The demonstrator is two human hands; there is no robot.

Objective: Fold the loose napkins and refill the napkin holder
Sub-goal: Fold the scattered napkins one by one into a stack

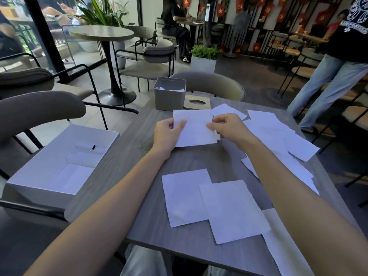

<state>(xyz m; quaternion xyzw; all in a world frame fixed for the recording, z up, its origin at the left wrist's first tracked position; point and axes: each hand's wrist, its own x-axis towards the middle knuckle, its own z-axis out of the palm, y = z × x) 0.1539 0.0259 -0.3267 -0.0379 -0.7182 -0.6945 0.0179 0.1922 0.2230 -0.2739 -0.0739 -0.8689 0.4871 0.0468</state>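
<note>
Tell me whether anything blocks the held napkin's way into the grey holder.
Nothing visible does. The left hand and right hand hold the napkin just before the holder, open-topped, its lid lying beside it.

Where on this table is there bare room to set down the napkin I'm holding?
Bare tabletop lies between the held napkin and the two flat napkins near you, and left of your left hand. The right side is crowded with loose napkins.
</note>
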